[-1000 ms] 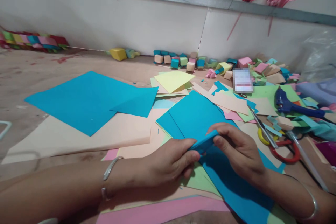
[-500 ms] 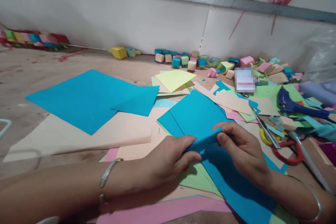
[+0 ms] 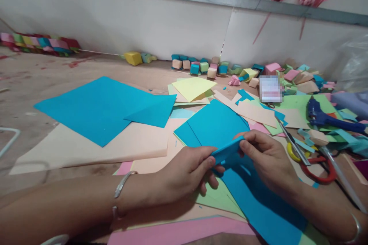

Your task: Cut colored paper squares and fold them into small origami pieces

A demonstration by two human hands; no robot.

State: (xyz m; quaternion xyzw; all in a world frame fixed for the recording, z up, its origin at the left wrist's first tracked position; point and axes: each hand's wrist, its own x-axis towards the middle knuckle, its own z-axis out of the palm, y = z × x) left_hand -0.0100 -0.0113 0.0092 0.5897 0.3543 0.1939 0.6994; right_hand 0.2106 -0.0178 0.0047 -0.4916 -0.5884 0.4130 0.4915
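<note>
- At four o'clock from the centre of view, a small folded piece of bright blue paper (image 3: 230, 151) was held slantwise above a flat blue paper sheet (image 3: 212, 122).
- Its lower end, toward eight o'clock, was pinched by the left hand (image 3: 186, 174), the spare fingers loosely curled.
- Its upper end, toward two o'clock, was gripped between thumb and fingers of the right hand (image 3: 266, 157).
- Between nine and ten o'clock, a cream paper sheet (image 3: 143, 141) was partly covered by a large blue paper sheet (image 3: 86, 107).
- Past two o'clock, a blue glue gun (image 3: 327, 118) was surrounded by coloured paper scraps (image 3: 349, 139).
</note>
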